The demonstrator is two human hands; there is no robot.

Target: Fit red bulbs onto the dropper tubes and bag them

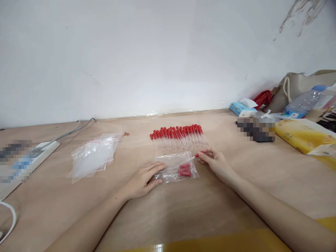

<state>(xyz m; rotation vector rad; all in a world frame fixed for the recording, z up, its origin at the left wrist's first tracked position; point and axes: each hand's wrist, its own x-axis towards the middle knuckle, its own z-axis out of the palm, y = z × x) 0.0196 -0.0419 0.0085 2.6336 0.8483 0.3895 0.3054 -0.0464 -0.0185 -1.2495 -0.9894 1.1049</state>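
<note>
A clear zip bag (pixel 172 161) lies flat in front of me with a few red-bulbed droppers (pixel 184 170) inside. My left hand (pixel 147 177) rests on the bag's left end, fingers stretched out and thumb apart. At the bag's upper right, my right hand (pixel 213 161) pinches the red bulb of a dropper (pixel 196 155) between thumb and fingers. Its thin clear tube points left, over or into the bag; I cannot tell which. Just behind the bag lies a row of similar droppers (pixel 177 133), red bulbs away from me and clear tubes toward me.
A pile of clear zip bags (pixel 93 155) lies to the left, near a power strip (pixel 47 150) with a grey cable. On the right are a dark phone-like object (pixel 265 136), a yellow tissue pack (pixel 296 134), a blue pack (pixel 241 109) and a plastic bottle (pixel 304 101). A wall stands behind.
</note>
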